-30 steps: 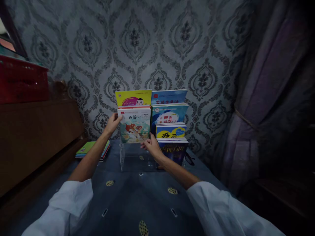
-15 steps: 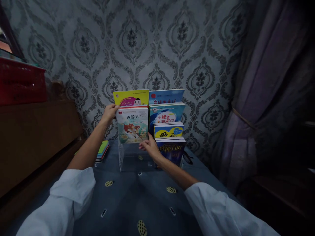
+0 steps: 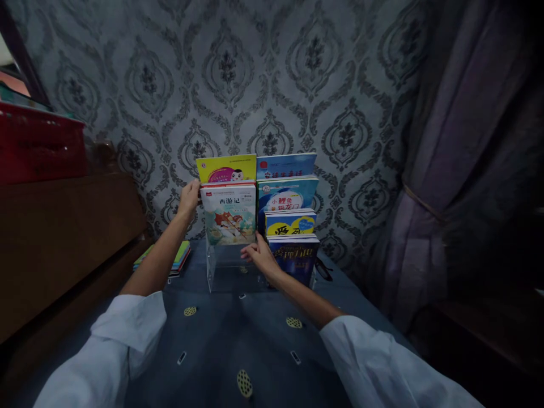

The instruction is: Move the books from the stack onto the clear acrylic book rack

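Observation:
A picture book point(image 3: 229, 218) with a pale cover and red top strip stands in the left column of a clear display rack point(image 3: 209, 269). My left hand point(image 3: 190, 199) is closed at its upper left edge, fingertips partly hidden there. Near the lower right corner, my right hand point(image 3: 260, 258) has its index finger stretched up along the edge and the other fingers loosely bent, apart. Behind the pale book rises a yellow book point(image 3: 225, 164). In the right column stand a blue book point(image 3: 287, 163), a teal book point(image 3: 287, 191), a yellow-and-blue book point(image 3: 291, 224) and a dark blue book point(image 3: 295, 258).
A stack of books point(image 3: 182, 258) lies left of the rack on the dark patterned cloth point(image 3: 221, 351). Dark glasses point(image 3: 323, 269) lie at the right. A red basket point(image 3: 40, 141) sits on a wooden headboard point(image 3: 68, 226). A tied curtain point(image 3: 425, 215) hangs right.
My left hand has shifted slightly left, its fingertips now at the book's side edge. My right hand stays near the lower right corner. The view has tilted a little.

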A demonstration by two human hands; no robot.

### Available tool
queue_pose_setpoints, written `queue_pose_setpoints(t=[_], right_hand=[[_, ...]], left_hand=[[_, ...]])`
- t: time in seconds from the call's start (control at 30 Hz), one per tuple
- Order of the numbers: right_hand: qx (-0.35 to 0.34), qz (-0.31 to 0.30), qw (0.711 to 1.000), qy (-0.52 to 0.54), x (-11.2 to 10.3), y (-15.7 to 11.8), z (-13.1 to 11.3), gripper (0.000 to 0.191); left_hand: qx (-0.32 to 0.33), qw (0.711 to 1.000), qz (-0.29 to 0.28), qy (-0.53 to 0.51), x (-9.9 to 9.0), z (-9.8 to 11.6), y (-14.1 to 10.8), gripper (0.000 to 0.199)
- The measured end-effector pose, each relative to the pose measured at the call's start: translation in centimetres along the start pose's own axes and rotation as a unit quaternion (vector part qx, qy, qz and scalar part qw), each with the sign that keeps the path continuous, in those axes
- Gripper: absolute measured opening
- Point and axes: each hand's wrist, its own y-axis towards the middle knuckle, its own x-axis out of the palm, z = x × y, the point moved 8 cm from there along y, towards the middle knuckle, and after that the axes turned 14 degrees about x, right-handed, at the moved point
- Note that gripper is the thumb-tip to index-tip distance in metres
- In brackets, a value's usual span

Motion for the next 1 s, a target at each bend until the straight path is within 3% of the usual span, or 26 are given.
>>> queue_pose_setpoints(t=[0.13,0.3,0.63,0.73,0.87,1.0], right_hand=[[0.021,-0.006,1.0,0.002,0.1,-0.5,1.7,0.078],[0.042,-0.032,0.999,0.001,0.6,-1.8,4.7,0.08],[0.071,-0.054,0.996,-0.014,0.7,-4.8,10.3,0.079],[0.079,-0.042,0.996,-0.024,0.3,-5.0,11.9,0.08],[0.04,-0.041,0.997,-0.048,-0.2,-5.9,13.1,0.08],[0.014,-0.044,0.998,-0.04,-0.7,-6.7,13.2,0.08]], left_hand=[[0.009,0.999,0.033,0.007,-0.6,-0.6,-2.5,0.032],[0.085,0.991,-0.006,0.102,0.6,-0.8,-5.1,0.024],[0.12,0.973,-0.047,0.19,1.7,-1.0,-5.8,0.041],[0.143,0.967,-0.071,0.198,1.6,0.1,-5.7,0.041],[0.19,0.954,-0.047,0.229,0.0,3.2,-3.9,0.039],[0.216,0.931,-0.079,0.282,-0.8,5.7,-1.1,0.019]])
